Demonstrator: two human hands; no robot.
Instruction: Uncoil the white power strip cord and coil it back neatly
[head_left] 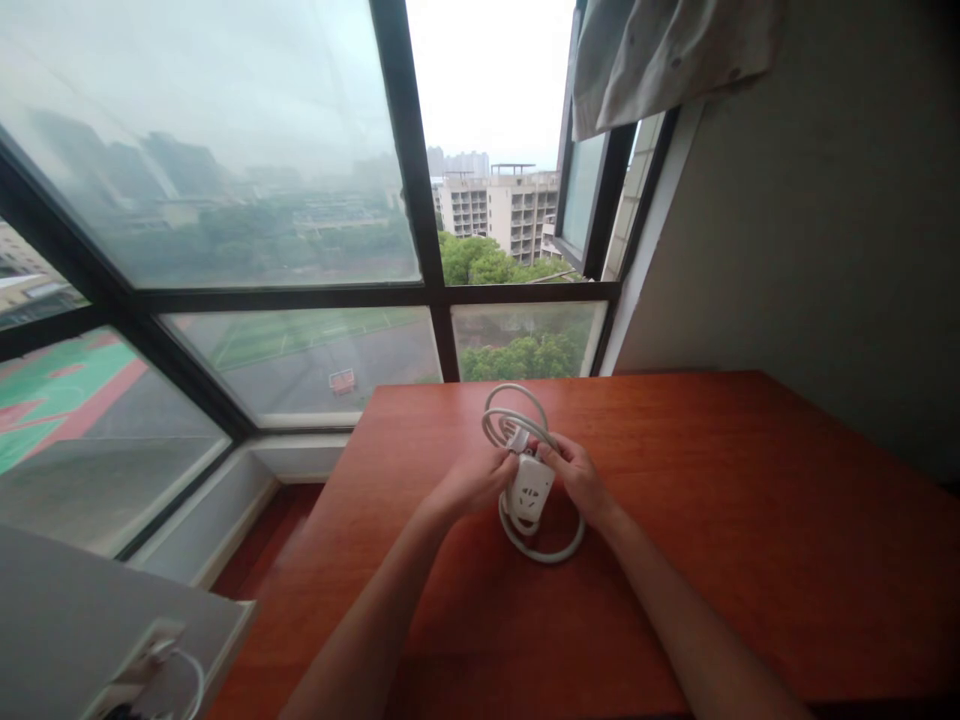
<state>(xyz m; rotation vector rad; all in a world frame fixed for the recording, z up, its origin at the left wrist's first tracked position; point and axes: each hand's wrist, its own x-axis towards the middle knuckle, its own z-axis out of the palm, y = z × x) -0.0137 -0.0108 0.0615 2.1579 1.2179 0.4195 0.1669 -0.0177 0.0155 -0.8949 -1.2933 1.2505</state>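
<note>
Left hand [480, 480]: fingers pinched at a white plug [519, 438]. Right hand [576, 474]: thumb and fingers on upper right edge of a white socket block [532, 492], holes facing up, hanging just below the fingertips. Grey-white cord [546, 557] loops above and below both sets of fingers. Red-brown table [750, 520] under the hands. Beyond the fingers: dark-framed window [525, 293], buildings [525, 205] outside. Curtain [667, 60] up and right of the fingers, wall outlet [157, 638] far lower left.

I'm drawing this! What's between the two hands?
The head view shows a white socket block between the left hand and right hand, with looped cord nearby.
</note>
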